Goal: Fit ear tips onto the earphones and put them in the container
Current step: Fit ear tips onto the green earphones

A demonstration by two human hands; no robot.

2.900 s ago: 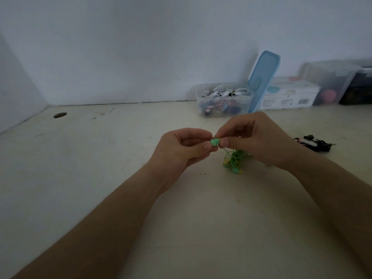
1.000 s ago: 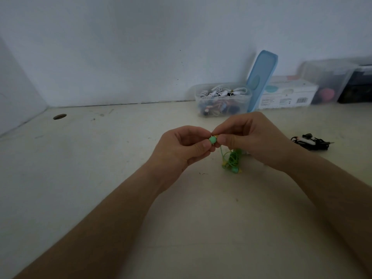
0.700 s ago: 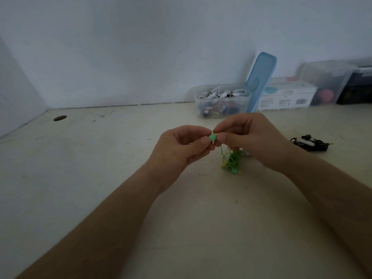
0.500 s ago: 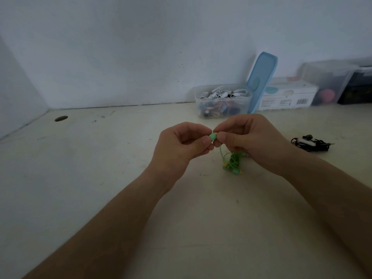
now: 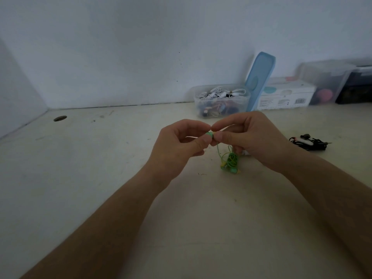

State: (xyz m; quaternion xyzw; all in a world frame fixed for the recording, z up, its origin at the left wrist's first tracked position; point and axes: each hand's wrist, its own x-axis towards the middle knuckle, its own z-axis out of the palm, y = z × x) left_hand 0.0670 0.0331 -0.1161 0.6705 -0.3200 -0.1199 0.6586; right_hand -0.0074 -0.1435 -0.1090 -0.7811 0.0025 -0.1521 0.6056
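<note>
My left hand [image 5: 177, 148] and my right hand [image 5: 253, 139] meet above the table, fingertips together. Between them sits a small green earbud piece [image 5: 210, 135], pinched by thumb and forefinger on both sides. Which fingers hold the ear tip and which the earphone body I cannot tell. A thin green cable runs down from the pinch to a bundled green earphone cord [image 5: 231, 162] lying on the table under my right hand. The clear container [image 5: 221, 101] with several white and dark earphones stands at the back by the wall.
A blue lid [image 5: 259, 79] leans against the container. A white box [image 5: 285, 93] and clear bins [image 5: 330, 77] line the wall at the right. Black earphones [image 5: 310, 142] lie on the table to the right. A round hole [image 5: 60, 118] marks the table's far left.
Both hands stay together on the green earbud piece, with only small shifts of the fingers and of the view. The cord bundle has stayed on the table.
</note>
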